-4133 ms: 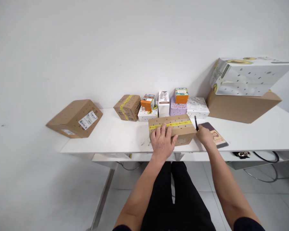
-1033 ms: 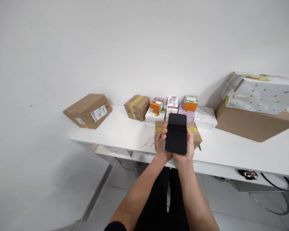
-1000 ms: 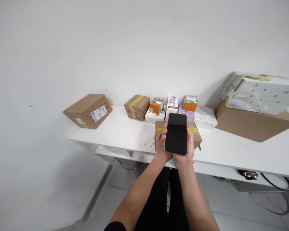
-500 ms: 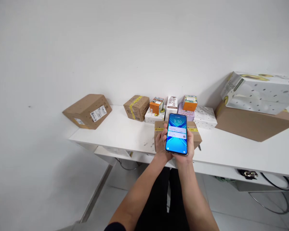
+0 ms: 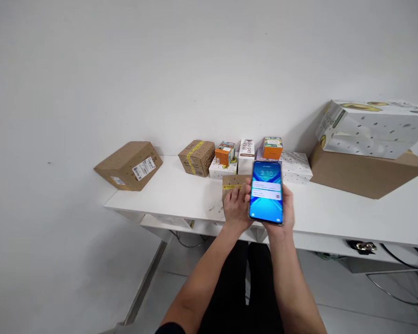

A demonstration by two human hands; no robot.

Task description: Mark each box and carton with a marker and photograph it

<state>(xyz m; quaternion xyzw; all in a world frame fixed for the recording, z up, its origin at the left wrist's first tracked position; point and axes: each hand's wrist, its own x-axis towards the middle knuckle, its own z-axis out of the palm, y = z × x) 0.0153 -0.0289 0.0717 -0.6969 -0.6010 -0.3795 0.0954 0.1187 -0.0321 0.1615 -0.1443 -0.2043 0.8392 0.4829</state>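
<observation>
A smartphone (image 5: 265, 197) with a lit blue lock screen rests in my right hand (image 5: 288, 211), which is wrapped round its right side and lower back. My left hand (image 5: 237, 206) is just left of the phone, back upward, its fingers apart and slightly bent. Beneath and behind the hands sits a small cardboard box (image 5: 234, 180) with yellow tape, largely covered by the phone and hands. Whether my left fingers press on that box, I cannot tell.
Along the wall on the white desk (image 5: 181, 197) stand a labelled carton (image 5: 132, 164), a taped carton (image 5: 197, 157), two small orange boxes (image 5: 272, 150) and several white boxes (image 5: 294, 167). At the right a large white avocado-print box (image 5: 376, 127) lies on an open brown carton (image 5: 358, 174).
The phone has moved to the right in my right hand. My left hand has come away from the phone's left edge and turned back upward over the taped box.
</observation>
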